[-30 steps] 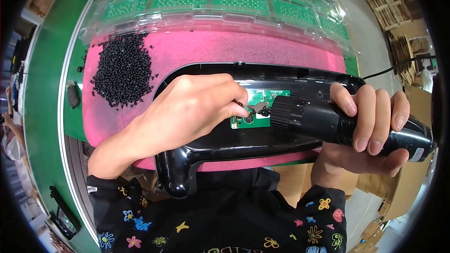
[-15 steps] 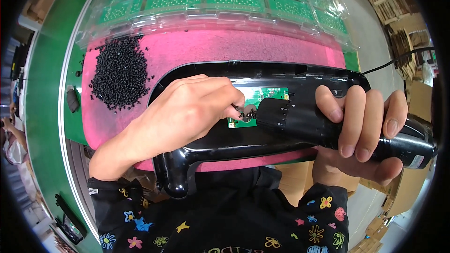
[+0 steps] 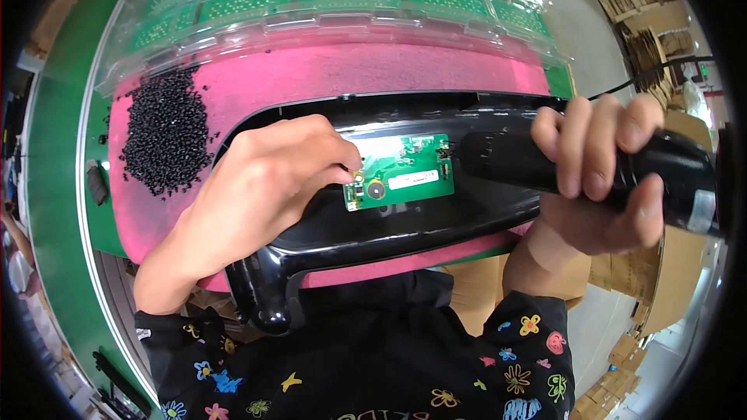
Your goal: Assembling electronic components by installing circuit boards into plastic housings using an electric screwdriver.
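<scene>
My right hand (image 3: 599, 163) wraps around a black electric screwdriver (image 3: 513, 159), held nearly level with its nose pointing left. Its tip is at the right edge of a green circuit board (image 3: 420, 190), which lies inside a long glossy black plastic housing (image 3: 373, 245). At the board's left edge, my left hand (image 3: 272, 179) is closed, thumb and forefinger pinched together. Small black screws are in that pinch, now mostly hidden by the fingers. A white label and a round silver disc show on the board.
A heap of small black screws (image 3: 165, 132) lies on the pink mat (image 3: 311, 70) at the left. Clear plastic trays (image 3: 334, 19) of green boards stand along the far side. A cord (image 3: 650, 70) runs off right; a dark lump (image 3: 96, 183) lies on the green table (image 3: 109, 222).
The screwdriver has moved right, from beside my left fingertips to the board's right edge. My left hand has drawn back to the board's left edge, uncovering the label. The view has shifted slightly.
</scene>
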A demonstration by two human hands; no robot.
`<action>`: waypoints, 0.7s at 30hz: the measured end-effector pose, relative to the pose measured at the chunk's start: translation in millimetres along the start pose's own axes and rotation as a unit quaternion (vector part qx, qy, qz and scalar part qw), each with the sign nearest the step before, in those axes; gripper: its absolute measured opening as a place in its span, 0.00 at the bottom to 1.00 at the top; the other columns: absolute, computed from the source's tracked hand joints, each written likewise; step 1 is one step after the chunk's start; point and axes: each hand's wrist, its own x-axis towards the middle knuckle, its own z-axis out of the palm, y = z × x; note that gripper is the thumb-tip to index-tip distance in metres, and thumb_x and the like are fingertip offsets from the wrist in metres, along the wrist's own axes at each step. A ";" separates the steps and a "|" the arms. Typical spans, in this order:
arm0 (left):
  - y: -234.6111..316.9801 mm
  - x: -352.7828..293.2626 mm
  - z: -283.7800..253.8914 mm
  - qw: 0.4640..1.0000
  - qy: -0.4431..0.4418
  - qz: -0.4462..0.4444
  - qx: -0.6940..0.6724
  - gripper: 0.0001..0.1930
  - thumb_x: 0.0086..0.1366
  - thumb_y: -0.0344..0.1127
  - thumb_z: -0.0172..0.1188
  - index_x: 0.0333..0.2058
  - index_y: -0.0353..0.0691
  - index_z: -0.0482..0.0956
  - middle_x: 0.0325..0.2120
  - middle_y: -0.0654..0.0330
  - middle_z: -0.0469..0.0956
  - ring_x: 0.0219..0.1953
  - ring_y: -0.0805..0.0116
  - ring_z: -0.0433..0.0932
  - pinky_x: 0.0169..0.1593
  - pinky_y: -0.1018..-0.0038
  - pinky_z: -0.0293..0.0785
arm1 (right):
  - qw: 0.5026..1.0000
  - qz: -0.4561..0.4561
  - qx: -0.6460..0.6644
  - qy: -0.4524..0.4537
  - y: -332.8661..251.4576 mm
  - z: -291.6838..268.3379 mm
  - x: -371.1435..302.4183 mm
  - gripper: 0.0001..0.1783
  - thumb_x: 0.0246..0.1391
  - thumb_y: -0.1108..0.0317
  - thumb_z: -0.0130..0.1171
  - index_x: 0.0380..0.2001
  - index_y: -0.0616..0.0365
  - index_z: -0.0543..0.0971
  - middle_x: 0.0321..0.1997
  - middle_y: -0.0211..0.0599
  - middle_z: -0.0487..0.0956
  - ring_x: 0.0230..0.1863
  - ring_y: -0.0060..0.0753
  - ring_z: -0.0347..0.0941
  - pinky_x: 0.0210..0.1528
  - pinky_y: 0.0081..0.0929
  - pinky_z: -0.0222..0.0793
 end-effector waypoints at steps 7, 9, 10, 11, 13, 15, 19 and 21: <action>5.0 2.9 -2.4 0.997 -0.038 -0.038 0.048 0.06 0.54 0.23 0.63 0.30 0.33 0.74 0.26 0.55 0.75 0.29 0.56 0.75 0.34 0.68 0.72 | 0.997 0.054 -0.036 0.040 3.0 -0.6 -0.1 0.18 0.54 0.55 0.55 0.39 0.56 0.66 0.22 0.26 0.66 0.22 0.21 0.61 0.32 0.26 0.56; 4.4 3.1 -2.1 0.997 -0.047 -0.036 0.056 0.06 0.55 0.24 0.63 0.30 0.33 0.73 0.26 0.55 0.75 0.29 0.56 0.75 0.34 0.68 0.72 | 0.997 0.053 -0.044 0.040 3.9 -0.7 0.2 0.18 0.54 0.55 0.55 0.39 0.56 0.66 0.21 0.26 0.66 0.22 0.21 0.61 0.32 0.26 0.56; 1.7 3.1 -1.0 0.998 -0.049 -0.010 0.042 0.07 0.54 0.25 0.63 0.30 0.33 0.74 0.26 0.56 0.75 0.30 0.56 0.75 0.34 0.67 0.72 | 0.997 0.054 -0.043 0.043 4.6 -0.7 0.1 0.18 0.54 0.55 0.55 0.39 0.56 0.66 0.21 0.26 0.66 0.21 0.21 0.61 0.32 0.25 0.56; -0.5 3.2 -0.4 0.998 -0.050 0.015 0.029 0.07 0.54 0.26 0.64 0.30 0.34 0.74 0.26 0.57 0.76 0.31 0.57 0.76 0.34 0.67 0.72 | 0.997 0.056 -0.042 0.045 6.2 -0.8 0.4 0.18 0.54 0.56 0.55 0.39 0.56 0.66 0.21 0.26 0.66 0.21 0.21 0.61 0.32 0.25 0.56; -0.4 4.7 -0.6 0.997 -0.060 0.035 0.032 0.07 0.53 0.26 0.64 0.29 0.34 0.75 0.27 0.57 0.77 0.31 0.58 0.76 0.34 0.67 0.73 | 0.996 0.060 -0.047 0.042 8.8 -0.7 0.9 0.17 0.54 0.56 0.54 0.38 0.56 0.66 0.21 0.26 0.66 0.21 0.21 0.60 0.32 0.25 0.56; -0.9 4.8 0.1 0.995 -0.070 0.054 0.035 0.07 0.53 0.27 0.65 0.29 0.34 0.76 0.29 0.57 0.79 0.31 0.58 0.76 0.35 0.68 0.74 | 0.996 0.063 -0.052 0.040 9.4 -0.3 2.3 0.17 0.54 0.56 0.54 0.38 0.56 0.66 0.21 0.27 0.66 0.21 0.21 0.60 0.31 0.25 0.56; -3.3 0.5 2.9 0.993 -0.095 0.041 0.053 0.08 0.51 0.27 0.66 0.29 0.34 0.77 0.33 0.57 0.82 0.31 0.60 0.77 0.35 0.68 0.76 | 0.994 0.075 -0.071 0.032 12.1 1.0 8.0 0.16 0.54 0.57 0.53 0.36 0.56 0.66 0.21 0.27 0.65 0.20 0.21 0.60 0.31 0.24 0.56; -3.8 -1.1 4.1 0.994 -0.098 0.018 0.052 0.08 0.51 0.27 0.66 0.29 0.34 0.77 0.33 0.57 0.82 0.30 0.60 0.78 0.35 0.68 0.77 | 0.994 0.078 -0.066 0.027 14.2 3.3 9.9 0.15 0.54 0.57 0.53 0.36 0.56 0.66 0.21 0.26 0.65 0.20 0.21 0.59 0.30 0.24 0.56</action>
